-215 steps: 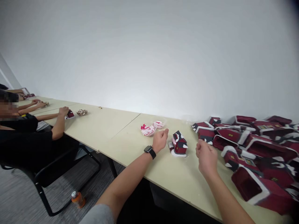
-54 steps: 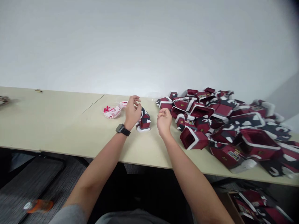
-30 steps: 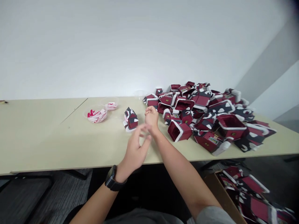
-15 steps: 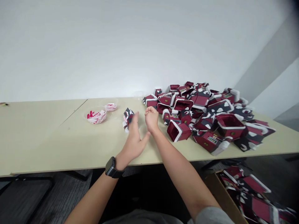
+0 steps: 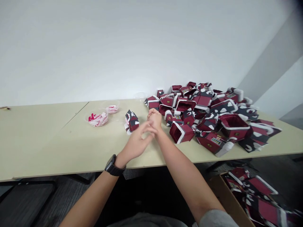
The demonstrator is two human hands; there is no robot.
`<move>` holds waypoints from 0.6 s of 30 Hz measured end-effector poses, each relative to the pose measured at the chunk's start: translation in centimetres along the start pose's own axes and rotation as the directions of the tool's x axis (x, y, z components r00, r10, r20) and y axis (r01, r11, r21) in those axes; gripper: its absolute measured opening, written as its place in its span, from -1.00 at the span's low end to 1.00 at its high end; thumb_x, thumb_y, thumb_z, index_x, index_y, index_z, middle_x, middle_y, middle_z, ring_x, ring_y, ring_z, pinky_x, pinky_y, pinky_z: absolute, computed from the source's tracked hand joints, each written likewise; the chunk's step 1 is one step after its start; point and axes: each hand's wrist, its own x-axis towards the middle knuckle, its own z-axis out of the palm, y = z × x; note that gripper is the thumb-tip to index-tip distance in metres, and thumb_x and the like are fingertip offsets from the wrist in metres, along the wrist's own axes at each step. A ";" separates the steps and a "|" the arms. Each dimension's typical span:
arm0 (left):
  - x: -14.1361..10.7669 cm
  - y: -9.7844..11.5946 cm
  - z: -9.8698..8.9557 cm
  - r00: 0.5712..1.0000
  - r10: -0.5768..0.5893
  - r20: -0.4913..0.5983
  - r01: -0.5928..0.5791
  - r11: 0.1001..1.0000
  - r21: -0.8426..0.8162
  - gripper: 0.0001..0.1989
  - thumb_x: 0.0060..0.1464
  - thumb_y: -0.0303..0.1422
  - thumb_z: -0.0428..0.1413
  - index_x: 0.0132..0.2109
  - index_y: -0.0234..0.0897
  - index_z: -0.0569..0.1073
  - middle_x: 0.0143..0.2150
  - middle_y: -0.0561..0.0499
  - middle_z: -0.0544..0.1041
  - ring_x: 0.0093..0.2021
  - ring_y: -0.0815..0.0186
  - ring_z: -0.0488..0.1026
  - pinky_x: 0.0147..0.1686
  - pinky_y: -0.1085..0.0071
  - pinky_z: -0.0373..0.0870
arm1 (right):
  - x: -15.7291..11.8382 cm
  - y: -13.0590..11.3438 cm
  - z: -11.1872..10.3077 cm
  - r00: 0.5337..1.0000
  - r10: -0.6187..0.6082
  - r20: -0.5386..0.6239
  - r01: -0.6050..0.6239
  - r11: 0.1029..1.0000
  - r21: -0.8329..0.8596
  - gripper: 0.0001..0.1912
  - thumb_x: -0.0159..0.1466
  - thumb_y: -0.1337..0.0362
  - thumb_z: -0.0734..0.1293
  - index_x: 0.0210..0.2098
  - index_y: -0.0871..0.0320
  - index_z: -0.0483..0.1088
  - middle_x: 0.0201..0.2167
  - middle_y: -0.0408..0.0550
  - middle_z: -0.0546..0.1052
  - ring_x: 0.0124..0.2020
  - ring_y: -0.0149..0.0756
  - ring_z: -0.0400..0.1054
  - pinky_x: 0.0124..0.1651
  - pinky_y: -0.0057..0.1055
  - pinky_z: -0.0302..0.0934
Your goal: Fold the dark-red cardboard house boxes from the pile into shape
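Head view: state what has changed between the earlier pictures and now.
The left hand has swung in front of the paper house model and met the right hand, their fingers touching; neither holds anything. The camera has turned. The house model, the pile of red house pieces and the clear dish of red-and-white pieces lie as they were.

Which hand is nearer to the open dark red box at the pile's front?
Right hand: left of the dark red box, not touching it. Left hand: farther left, against the right hand.
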 end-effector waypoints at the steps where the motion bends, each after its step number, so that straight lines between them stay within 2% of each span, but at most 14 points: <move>1: 0.3 -0.1 -0.3 0.989 0.057 -0.134 -0.046 0.995 0.088 -0.61 0.28 -0.35 0.12 0.22 -0.15 0.40 0.13 -0.16 0.59 0.18 0.12 0.51 0.16 0.13 0.42 | -0.1 -0.1 0.1 0.999 0.043 -0.024 -0.041 0.997 0.063 -0.93 -0.03 0.28 0.17 -0.51 0.02 0.13 -0.70 -0.36 0.09 -0.68 -0.45 -0.10 -0.56 -0.47 -0.21; 2: 0.9 -0.2 -0.7 0.959 0.125 -0.255 -0.079 0.980 0.185 -0.63 0.28 -0.39 0.10 0.20 -0.15 0.41 0.18 -0.16 0.56 0.22 0.11 0.47 0.19 0.12 0.39 | -0.2 -0.2 0.1 0.996 0.078 -0.041 -0.072 0.990 0.121 -0.92 -0.04 0.29 0.17 -0.51 0.02 0.14 -0.70 -0.36 0.09 -0.68 -0.46 -0.12 -0.57 -0.47 -0.23; 3: 1.6 -0.2 -1.3 0.926 0.189 -0.326 -0.097 0.956 0.278 -0.65 0.27 -0.41 0.07 0.18 -0.16 0.42 0.20 -0.16 0.54 0.23 0.11 0.45 0.20 0.12 0.38 | -0.3 -0.3 0.2 0.994 0.100 -0.048 -0.092 0.983 0.156 -0.92 -0.04 0.29 0.18 -0.50 0.02 0.15 -0.70 -0.36 0.08 -0.68 -0.45 -0.13 -0.56 -0.47 -0.24; 5: 3.4 -0.3 -2.8 0.888 0.288 -0.358 -0.116 0.894 0.433 -0.67 0.26 -0.44 0.05 0.15 -0.19 0.42 0.16 -0.14 0.56 0.21 0.09 0.44 0.21 0.09 0.36 | -0.6 -0.6 0.5 0.996 0.090 -0.025 -0.085 0.983 0.160 -0.92 -0.02 0.30 0.19 -0.49 0.03 0.17 -0.70 -0.36 0.09 -0.67 -0.45 -0.10 -0.56 -0.47 -0.22; 7: 5.6 -0.4 -4.4 0.873 0.344 -0.346 -0.111 0.831 0.545 -0.64 0.24 -0.47 0.04 0.15 -0.21 0.41 0.12 -0.15 0.58 0.20 0.06 0.42 0.24 0.06 0.32 | -1.1 -0.9 0.7 0.999 0.028 0.020 -0.030 0.992 0.120 -0.95 0.05 0.28 0.22 -0.46 0.04 0.20 -0.69 -0.33 0.14 -0.63 -0.42 0.00 -0.53 -0.47 -0.12; 10: 8.6 -0.9 -6.2 0.875 0.353 -0.330 -0.056 0.753 0.656 -0.63 0.22 -0.48 0.03 0.16 -0.23 0.40 0.11 -0.19 0.57 0.20 -0.02 0.39 0.23 0.00 0.28 | -2.1 -1.5 1.0 0.979 -0.189 0.072 0.190 0.982 -0.012 -0.87 0.20 0.17 0.25 -0.29 0.06 0.32 -0.48 -0.19 0.40 -0.42 -0.32 0.29 -0.36 -0.43 0.18; 12: 9.9 -1.6 -6.7 0.887 0.327 -0.326 0.000 0.705 0.709 -0.63 0.21 -0.47 0.04 0.15 -0.23 0.41 0.11 -0.21 0.57 0.20 -0.06 0.37 0.22 -0.04 0.24 | -3.0 -1.8 1.2 0.928 -0.354 0.119 0.369 0.918 -0.147 -0.65 0.26 0.04 0.32 -0.04 0.07 0.36 -0.13 -0.02 0.53 -0.07 -0.20 0.39 -0.07 -0.30 0.32; 14: 10.4 -2.4 -6.6 0.896 0.303 -0.324 0.045 0.665 0.745 -0.64 0.20 -0.46 0.04 0.13 -0.22 0.43 0.11 -0.21 0.57 0.20 -0.09 0.37 0.22 -0.06 0.19 | -3.7 -1.9 1.4 0.860 -0.467 0.203 0.508 0.817 -0.274 -0.36 0.23 -0.06 0.40 0.20 0.06 0.27 0.21 0.11 0.43 0.25 -0.05 0.26 0.24 -0.10 0.23; 15: 10.4 -2.7 -6.3 0.899 0.300 -0.320 0.053 0.651 0.758 -0.64 0.21 -0.45 0.04 0.13 -0.21 0.43 0.12 -0.21 0.58 0.20 -0.08 0.36 0.24 -0.06 0.16 | -3.9 -1.9 1.5 0.830 -0.500 0.249 0.558 0.765 -0.323 -0.24 0.20 -0.09 0.44 0.27 0.07 0.21 0.31 0.15 0.36 0.34 0.01 0.17 0.34 -0.01 0.14; 17: 9.9 -3.2 -5.6 0.900 0.314 -0.303 0.037 0.637 0.770 -0.65 0.22 -0.43 0.04 0.13 -0.18 0.44 0.12 -0.19 0.58 0.22 -0.06 0.36 0.26 -0.06 0.10 | -3.8 -1.7 1.6 0.797 -0.529 0.290 0.604 0.697 -0.388 -0.14 0.20 -0.12 0.45 0.34 0.08 0.14 0.37 0.19 0.28 0.40 0.07 0.10 0.43 0.07 0.01; 18: 9.6 -3.3 -5.2 0.898 0.327 -0.294 0.021 0.637 0.771 -0.65 0.23 -0.42 0.03 0.14 -0.18 0.44 0.13 -0.17 0.58 0.23 -0.05 0.35 0.28 -0.06 0.07 | -3.6 -1.6 1.5 0.803 -0.533 0.264 0.594 0.693 -0.408 -0.19 0.24 -0.11 0.43 0.34 0.08 0.14 0.35 0.19 0.30 0.39 0.06 0.11 0.43 0.09 -0.01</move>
